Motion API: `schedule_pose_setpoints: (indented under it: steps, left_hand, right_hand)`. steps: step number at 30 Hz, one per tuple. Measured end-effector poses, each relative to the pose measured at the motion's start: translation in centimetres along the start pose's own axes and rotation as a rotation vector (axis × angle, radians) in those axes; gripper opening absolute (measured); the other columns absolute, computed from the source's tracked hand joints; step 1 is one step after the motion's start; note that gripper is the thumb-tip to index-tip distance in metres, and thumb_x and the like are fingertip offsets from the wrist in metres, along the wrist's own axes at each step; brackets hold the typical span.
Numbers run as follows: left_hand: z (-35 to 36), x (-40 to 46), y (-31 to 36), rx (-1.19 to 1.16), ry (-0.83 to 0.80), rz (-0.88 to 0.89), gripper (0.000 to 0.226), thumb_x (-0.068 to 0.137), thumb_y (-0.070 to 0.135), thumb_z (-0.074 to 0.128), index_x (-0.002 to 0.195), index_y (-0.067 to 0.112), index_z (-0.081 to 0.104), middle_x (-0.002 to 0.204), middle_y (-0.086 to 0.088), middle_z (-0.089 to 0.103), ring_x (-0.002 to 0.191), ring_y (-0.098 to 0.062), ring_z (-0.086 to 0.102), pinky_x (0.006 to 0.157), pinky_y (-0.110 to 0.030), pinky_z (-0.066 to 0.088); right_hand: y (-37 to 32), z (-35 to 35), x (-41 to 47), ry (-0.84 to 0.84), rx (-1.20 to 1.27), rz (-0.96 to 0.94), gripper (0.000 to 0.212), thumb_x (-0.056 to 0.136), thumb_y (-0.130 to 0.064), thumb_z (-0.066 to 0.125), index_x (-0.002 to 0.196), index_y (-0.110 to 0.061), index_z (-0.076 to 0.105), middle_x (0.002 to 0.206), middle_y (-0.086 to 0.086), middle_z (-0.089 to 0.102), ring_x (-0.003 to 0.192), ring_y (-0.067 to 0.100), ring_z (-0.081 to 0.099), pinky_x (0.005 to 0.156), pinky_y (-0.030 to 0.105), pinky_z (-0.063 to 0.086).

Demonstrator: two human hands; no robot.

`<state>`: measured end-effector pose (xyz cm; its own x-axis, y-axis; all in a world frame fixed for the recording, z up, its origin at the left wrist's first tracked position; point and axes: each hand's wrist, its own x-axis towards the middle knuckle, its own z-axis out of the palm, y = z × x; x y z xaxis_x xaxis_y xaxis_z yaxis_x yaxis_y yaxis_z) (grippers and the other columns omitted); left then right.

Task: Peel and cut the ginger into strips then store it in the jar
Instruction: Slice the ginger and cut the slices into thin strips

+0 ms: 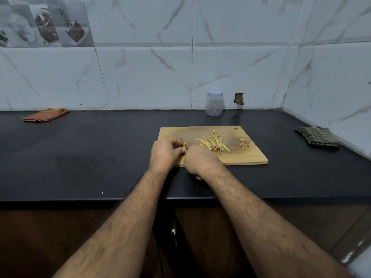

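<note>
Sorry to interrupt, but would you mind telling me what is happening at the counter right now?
A person is cutting ginger on a wooden cutting board. The left hand holds a small ginger piece while the right hand works a knife against it. A pile of ginger strips lies mid-board, with peel scraps near its right side. The jar stands behind, empty, lid on.

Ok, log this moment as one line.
stage: cutting | left hand: holds ginger piece | right hand: holds knife | strips: piled on board | jar: lidded, no ginger inside
</note>
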<state>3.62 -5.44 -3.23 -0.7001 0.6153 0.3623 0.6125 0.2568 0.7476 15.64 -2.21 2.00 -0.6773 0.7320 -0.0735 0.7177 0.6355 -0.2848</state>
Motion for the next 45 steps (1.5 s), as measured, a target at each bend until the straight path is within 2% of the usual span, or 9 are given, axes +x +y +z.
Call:
schedule_pose_setpoints:
  steps: [3,8,17,21,23,27,33,41,45]
  left_hand:
    - [0.0,-0.1,0.1,0.004,-0.002,0.011,0.008,0.083,0.015,0.078,0.090,0.019,0.078,0.085,0.011,0.073,0.070,0.005,0.058,0.062,0.001,0.041]
    - [0.0,-0.1,0.1,0.002,-0.009,0.000,0.010,0.084,0.020,0.079,0.093,0.023,0.078,0.089,0.013,0.074,0.075,0.005,0.062,0.060,0.000,0.040]
    - [-0.2,-0.1,0.2,0.020,-0.037,0.025,0.009,0.085,0.019,0.077,0.090,0.026,0.077,0.073,0.024,0.062,0.070,0.014,0.056,0.058,0.001,0.039]
    - [-0.3,0.0,0.1,0.023,-0.040,0.032,0.010,0.085,0.021,0.077,0.091,0.029,0.074,0.083,0.018,0.068,0.079,0.005,0.062,0.060,-0.001,0.037]
    - [-0.2,0.1,0.0,0.018,-0.040,0.027,0.015,0.086,0.022,0.077,0.100,0.028,0.075,0.086,0.018,0.067,0.076,0.009,0.059,0.060,0.001,0.037]
    - [-0.1,0.1,-0.2,0.040,-0.046,0.027,0.017,0.086,0.026,0.077,0.103,0.029,0.077,0.096,0.015,0.073,0.085,0.005,0.062,0.067,-0.003,0.038]
    - [0.0,0.1,-0.2,0.029,-0.032,-0.010,0.020,0.086,0.029,0.077,0.106,0.027,0.077,0.102,0.013,0.073,0.093,-0.001,0.063,0.067,-0.009,0.040]
    - [0.1,0.1,-0.3,0.010,-0.022,-0.023,0.022,0.085,0.026,0.078,0.107,0.023,0.077,0.106,0.009,0.074,0.099,-0.005,0.066,0.083,-0.016,0.047]
    - [0.0,0.1,-0.3,0.009,-0.019,-0.019,0.022,0.085,0.026,0.078,0.107,0.024,0.077,0.105,0.011,0.074,0.096,-0.003,0.065,0.080,-0.012,0.046]
  right_hand:
    - [-0.2,-0.1,0.1,-0.017,0.006,0.011,0.024,0.099,-0.009,0.043,0.115,-0.007,0.059,0.066,0.004,0.056,0.055,0.018,0.056,0.052,0.030,0.046]
    - [0.3,0.1,-0.3,-0.050,-0.005,0.027,0.025,0.095,-0.006,0.046,0.117,-0.005,0.060,0.082,0.007,0.060,0.071,0.021,0.056,0.056,0.030,0.045]
    - [-0.4,-0.5,-0.3,-0.128,0.048,0.060,0.043,0.095,-0.004,0.043,0.138,-0.005,0.049,0.069,0.008,0.061,0.040,0.015,0.053,0.039,0.025,0.041]
    - [0.2,-0.3,-1.2,-0.126,0.043,0.071,0.023,0.096,-0.006,0.045,0.115,-0.004,0.057,0.065,0.007,0.061,0.037,0.014,0.053,0.038,0.022,0.041]
    - [0.7,-0.1,-2.1,-0.111,0.036,0.076,0.014,0.098,-0.012,0.046,0.098,-0.005,0.058,0.071,0.006,0.065,0.046,0.015,0.059,0.044,0.023,0.046]
    - [1.4,0.4,-3.1,-0.084,0.028,0.069,0.020,0.096,-0.014,0.049,0.111,-0.008,0.062,0.106,0.010,0.067,0.090,0.026,0.068,0.082,0.038,0.059]
    - [2.1,0.4,-3.9,-0.065,0.017,0.104,0.017,0.096,-0.015,0.050,0.108,-0.011,0.061,0.091,0.006,0.059,0.084,0.024,0.063,0.075,0.035,0.056]
    - [1.5,0.2,-2.9,-0.016,0.030,0.092,0.020,0.097,-0.016,0.050,0.109,-0.009,0.064,0.099,0.007,0.066,0.088,0.023,0.068,0.082,0.038,0.060]
    - [1.5,0.3,-2.9,-0.019,0.036,0.086,0.020,0.097,-0.016,0.050,0.111,-0.009,0.063,0.100,0.007,0.065,0.088,0.023,0.068,0.081,0.037,0.060]
